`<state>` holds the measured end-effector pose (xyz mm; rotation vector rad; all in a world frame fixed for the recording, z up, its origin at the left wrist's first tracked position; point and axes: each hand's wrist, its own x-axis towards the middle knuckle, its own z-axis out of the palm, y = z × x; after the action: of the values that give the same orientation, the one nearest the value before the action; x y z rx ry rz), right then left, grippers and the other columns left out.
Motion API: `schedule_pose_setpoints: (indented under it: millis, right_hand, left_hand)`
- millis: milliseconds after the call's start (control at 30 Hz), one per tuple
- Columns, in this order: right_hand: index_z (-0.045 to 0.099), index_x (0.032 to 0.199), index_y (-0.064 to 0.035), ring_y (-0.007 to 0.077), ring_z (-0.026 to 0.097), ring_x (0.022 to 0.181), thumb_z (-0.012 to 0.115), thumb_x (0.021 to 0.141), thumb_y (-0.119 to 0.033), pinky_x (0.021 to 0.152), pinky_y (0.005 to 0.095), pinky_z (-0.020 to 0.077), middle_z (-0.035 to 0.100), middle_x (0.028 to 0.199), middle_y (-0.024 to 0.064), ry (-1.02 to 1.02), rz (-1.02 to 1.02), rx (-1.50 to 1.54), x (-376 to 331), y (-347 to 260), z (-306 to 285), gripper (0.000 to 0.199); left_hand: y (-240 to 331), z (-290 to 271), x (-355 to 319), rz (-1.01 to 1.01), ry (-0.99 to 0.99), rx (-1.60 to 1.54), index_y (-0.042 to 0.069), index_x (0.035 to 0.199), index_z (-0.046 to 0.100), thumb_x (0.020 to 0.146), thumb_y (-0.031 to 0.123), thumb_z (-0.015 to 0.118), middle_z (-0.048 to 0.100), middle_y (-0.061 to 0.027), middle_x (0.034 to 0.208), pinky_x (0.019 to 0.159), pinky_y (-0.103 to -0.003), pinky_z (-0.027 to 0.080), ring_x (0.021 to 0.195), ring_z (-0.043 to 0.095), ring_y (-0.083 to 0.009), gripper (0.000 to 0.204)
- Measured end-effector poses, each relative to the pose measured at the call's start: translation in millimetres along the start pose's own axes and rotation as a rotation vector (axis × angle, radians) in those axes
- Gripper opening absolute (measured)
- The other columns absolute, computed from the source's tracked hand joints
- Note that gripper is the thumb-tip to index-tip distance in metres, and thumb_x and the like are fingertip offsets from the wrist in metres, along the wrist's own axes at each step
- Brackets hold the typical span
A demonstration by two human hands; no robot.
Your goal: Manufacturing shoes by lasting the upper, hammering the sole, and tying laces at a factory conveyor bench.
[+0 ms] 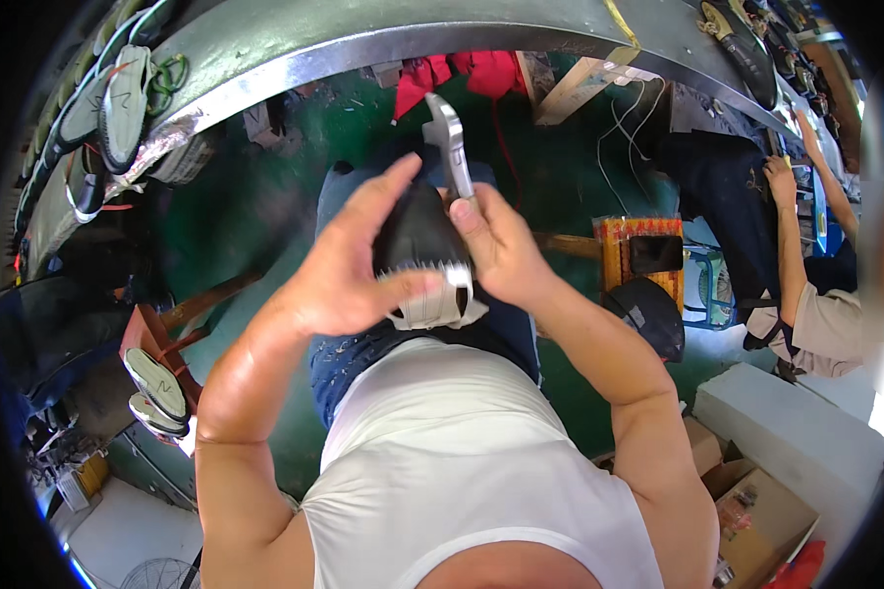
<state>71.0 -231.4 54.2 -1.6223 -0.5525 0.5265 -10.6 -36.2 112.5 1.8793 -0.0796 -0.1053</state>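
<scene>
A black shoe (419,231) stands over my lap, its pale edge strip and row of small teeth-like points toward me. My left hand (349,250) wraps its left side. The fingers stretch along the far part and the slightly blurred thumb lies over the pale part. My right hand (501,245) is closed at the shoe's right side, gripping silver lasting pincers (450,142). Their metal head points up and away from me. The lower part of the tool is hidden by my right hand and the shoe.
A metal-edged bench (383,44) curves across the far side. Pale soles (126,108) lie at its left end; more soles (155,383) rest on a wooden stool (139,329). On the right, a phone (655,253) lies on a patterned seat, near another person's arm (786,211). A cardboard box (771,520) stands lower right.
</scene>
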Motion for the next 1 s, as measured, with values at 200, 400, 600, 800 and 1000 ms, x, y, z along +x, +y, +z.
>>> schedule_pose_setpoints:
  millis: [200,400,600,800,1000]
  right_hand:
    - [0.052,0.117,-0.0009,0.0082,0.057,0.086,0.060,0.098,-0.020,0.079,0.0256,0.0471,0.063,0.098,0.0041,0.092,0.161,0.059,-46,-10,-82,0.028]
    - [0.056,0.115,-0.0008,0.0106,0.058,0.078,0.058,0.095,-0.014,0.071,0.0268,0.0479,0.064,0.093,0.0055,-0.079,0.556,-0.008,-73,22,-62,0.024]
    - [0.058,0.102,0.0023,0.0302,0.064,0.073,0.059,0.091,-0.020,0.070,0.0382,0.0494,0.063,0.078,0.0166,-0.380,0.360,-0.370,-73,1,-64,0.025]
    - [0.057,0.097,0.0023,0.0362,0.065,0.071,0.058,0.091,-0.023,0.067,0.0452,0.0509,0.064,0.073,0.0194,-0.841,0.493,-0.781,-9,-28,-69,0.026]
    - [0.060,0.098,-0.0001,0.0405,0.064,0.083,0.061,0.091,-0.024,0.074,0.0486,0.0500,0.066,0.084,0.0216,-0.480,0.240,-0.771,-31,52,-42,0.025]
  left_hand:
    - [-35,10,-57,-0.213,0.591,-0.596,0.003,0.144,0.036,0.081,0.013,0.074,0.048,-0.0167,0.134,0.105,-0.039,0.042,0.120,0.053,-0.0269,0.074]
    - [-104,77,-40,-0.401,0.193,0.084,-0.001,0.124,0.059,0.084,0.032,0.076,0.061,-0.0202,0.121,0.090,-0.037,0.051,0.108,0.061,-0.0330,0.054]
    - [-105,81,-27,-0.228,0.222,0.403,-0.004,0.101,0.068,0.092,0.020,0.065,0.059,-0.0182,0.081,0.069,-0.042,0.050,0.077,0.062,-0.0356,0.026]
    - [-129,89,-31,-0.079,0.334,0.120,-0.005,0.097,0.068,0.104,0.036,0.046,0.062,-0.0145,0.080,0.074,-0.041,0.051,0.076,0.063,-0.0311,0.047]
    - [-150,104,-2,-0.417,0.216,-0.938,0.008,0.156,0.021,0.103,0.051,0.043,0.036,-0.0100,0.153,0.116,-0.035,0.026,0.140,0.034,-0.0214,0.072]
